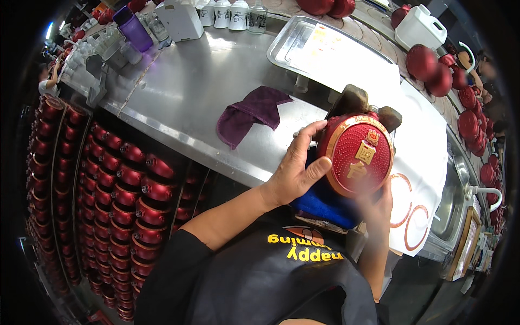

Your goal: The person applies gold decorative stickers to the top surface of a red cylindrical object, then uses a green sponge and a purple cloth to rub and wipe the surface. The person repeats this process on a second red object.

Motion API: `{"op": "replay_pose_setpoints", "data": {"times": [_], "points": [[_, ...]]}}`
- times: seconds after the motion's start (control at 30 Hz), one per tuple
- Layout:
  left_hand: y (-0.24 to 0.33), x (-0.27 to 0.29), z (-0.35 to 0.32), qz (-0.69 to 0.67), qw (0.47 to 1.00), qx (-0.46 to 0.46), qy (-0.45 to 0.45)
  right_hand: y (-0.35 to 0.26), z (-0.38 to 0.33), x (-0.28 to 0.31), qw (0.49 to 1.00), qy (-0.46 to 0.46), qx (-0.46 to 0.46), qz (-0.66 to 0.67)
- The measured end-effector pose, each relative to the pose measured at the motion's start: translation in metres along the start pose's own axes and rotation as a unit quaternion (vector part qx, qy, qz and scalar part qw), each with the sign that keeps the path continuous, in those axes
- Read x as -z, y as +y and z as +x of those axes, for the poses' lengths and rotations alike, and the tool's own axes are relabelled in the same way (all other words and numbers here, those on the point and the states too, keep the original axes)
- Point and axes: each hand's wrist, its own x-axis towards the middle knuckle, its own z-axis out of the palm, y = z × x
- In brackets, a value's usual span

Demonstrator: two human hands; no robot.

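A round, flat red bottle (365, 170) with a gold rim and raised gold characters sits tilted before me, its face turned up toward me. My left hand (300, 168) grips its left edge, thumb on the rim and fingers along the side. At the lower right edge is my right hand (377, 203), closed against the bottle; a blur covers part of its thumb and its fingers are partly hidden. Behind the bottle stand two dark, worn rests (349, 103). A blue cloth (325, 208) lies beneath it.
A purple cloth (252, 116) lies on the metal table (179, 81). Copper-coloured rings (416, 226) rest on white paper at the right. Beyond are a metal tray (290, 40) with sheets and a white jug (421, 28). Stacked red bottles (130, 195) fill the left.
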Motion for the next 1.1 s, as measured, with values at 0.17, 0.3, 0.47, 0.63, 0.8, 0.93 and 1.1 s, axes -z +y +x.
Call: {"op": "replay_pose_setpoints", "data": {"times": [0.17, 0.3, 0.47, 0.63, 0.8, 0.93, 1.1], "points": [[-0.001, 0.002, 0.007, -0.047, 0.998, 0.050, -0.006, 0.001, -0.001, 0.000, 1.000, 0.003, 0.005, 0.008], [0.000, 0.003, 0.007, -0.077, 0.995, 0.060, -0.007, 0.003, -0.001, 0.001, 1.000, 0.000, -0.007, 0.010], [0.003, 0.005, 0.019, -0.136, 0.989, 0.056, -0.002, 0.004, -0.001, 0.001, 1.000, 0.007, 0.001, 0.001], [0.004, 0.003, 0.042, -0.067, 0.993, 0.096, 0.023, 0.003, -0.002, 0.000, 1.000, -0.003, -0.009, 0.026], [0.005, 0.002, 0.047, -0.067, 0.993, 0.099, 0.020, 0.004, -0.001, -0.001, 1.000, 0.005, 0.007, 0.021], [0.006, 0.004, 0.048, -0.058, 0.993, 0.106, 0.007, 0.005, -0.001, 0.000, 1.000, 0.004, 0.013, 0.016], [0.008, 0.004, 0.057, -0.073, 0.987, 0.139, -0.024, 0.005, -0.001, -0.001, 1.000, 0.005, 0.015, 0.019]]}}
